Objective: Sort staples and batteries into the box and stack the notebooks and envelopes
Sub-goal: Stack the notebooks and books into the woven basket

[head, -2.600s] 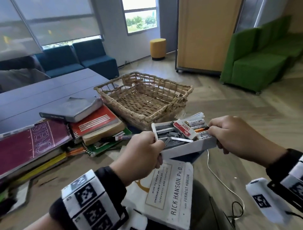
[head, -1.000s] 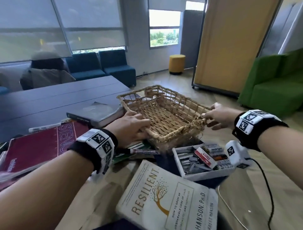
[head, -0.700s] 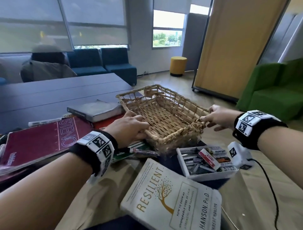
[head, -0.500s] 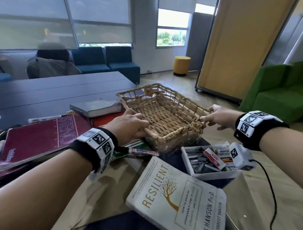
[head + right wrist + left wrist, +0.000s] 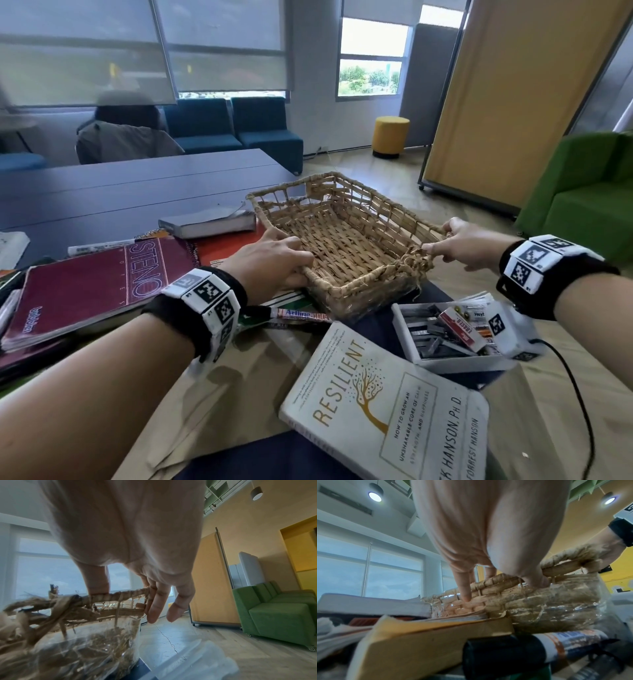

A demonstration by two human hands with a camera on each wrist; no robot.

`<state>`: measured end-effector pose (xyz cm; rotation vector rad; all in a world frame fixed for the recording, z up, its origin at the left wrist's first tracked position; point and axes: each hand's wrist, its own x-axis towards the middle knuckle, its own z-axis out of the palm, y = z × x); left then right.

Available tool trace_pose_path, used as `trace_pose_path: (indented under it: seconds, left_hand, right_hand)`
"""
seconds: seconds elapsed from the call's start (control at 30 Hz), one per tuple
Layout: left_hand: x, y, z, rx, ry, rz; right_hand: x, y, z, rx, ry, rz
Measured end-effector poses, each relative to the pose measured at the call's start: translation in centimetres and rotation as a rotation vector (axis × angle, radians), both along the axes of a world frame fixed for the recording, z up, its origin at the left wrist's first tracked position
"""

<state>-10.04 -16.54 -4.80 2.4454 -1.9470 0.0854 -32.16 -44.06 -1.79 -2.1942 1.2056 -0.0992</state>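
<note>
An empty wicker basket (image 5: 346, 240) stands on the table among the books. My left hand (image 5: 294, 263) grips its left rim, and my right hand (image 5: 436, 248) pinches its frayed right rim. In the left wrist view the left hand (image 5: 498, 586) has its thumb and fingers curled over the basket's (image 5: 547, 601) rim. In the right wrist view the right hand (image 5: 125, 599) has the rim (image 5: 118, 595) between thumb and fingers. A white box (image 5: 404, 329) holding staples, batteries and an eraser sits just in front of the basket. A maroon STENO notebook (image 5: 92, 284) lies to the left. A brown envelope (image 5: 212, 394) lies under my left forearm.
A white book titled RESILIENT (image 5: 387, 411) lies near the front edge. A grey book (image 5: 209, 222) rests on an orange notebook (image 5: 222, 246) beside the basket. A marker (image 5: 298, 313) lies in front of the basket. A black cable (image 5: 579, 394) trails from my right wrist.
Both hands have let go of the white box, which now rests on the table, and have taken hold of the basket's rims. Over the last second they stay there.
</note>
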Motion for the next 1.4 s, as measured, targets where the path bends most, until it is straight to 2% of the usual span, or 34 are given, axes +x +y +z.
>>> trace_pose_path:
  seconds: [0.13, 0.33, 0.43, 0.53, 0.63, 0.7, 0.83, 1.0, 1.13, 1.4]
  left_hand:
    - [-0.4, -0.2, 0.3, 0.016, 0.012, 0.018]
    - [-0.4, 0.1, 0.3, -0.017, 0.134, -0.028]
    - [-0.8, 0.6, 0.9, -0.025, 0.182, -0.024]
    - [-1.0, 1.1, 1.3, -0.028, 0.203, -0.004]
    - [-1.1, 1.5, 1.1, -0.029, 0.222, -0.009]
    - [-1.2, 1.7, 0.9, -0.026, 0.231, -0.004]
    - [-1.7, 2.2, 1.1, -0.023, 0.245, 0.007]
    - [-2.2, 2.3, 1.5, 0.014, 0.256, 0.042]
    - [-2.7, 2.5, 1.6, 0.034, 0.273, 0.066]
    - [-3.2, 2.8, 1.6, 0.067, 0.297, 0.13]
  right_hand:
    - [0.0, -0.2, -0.2, 0.0, 0.016, -0.008]
    - [-1.0, -0.1, 0.0, -0.031, 0.06, 0.013]
    - [-2.9, 0.4, 0.8, -0.058, 0.077, 0.019]
    - [-6.0, 1.5, 1.7, -0.116, 0.194, 0.012]
    - [-9.1, 2.7, 1.9, 0.096, 0.218, 0.072]
    - [-10.4, 3.4, 1.7, 0.188, 0.29, 0.206]
    - [-10.8, 3.2, 0.9, 0.003, 0.494, 0.442]
    - [-10.2, 3.1, -0.5, -0.22, 0.573, 0.516]
    - [-9.1, 3.1, -0.5, -0.269, 0.634, 0.534]
    - [-7.4, 2.3, -0.9, -0.338, 0.54, 0.548]
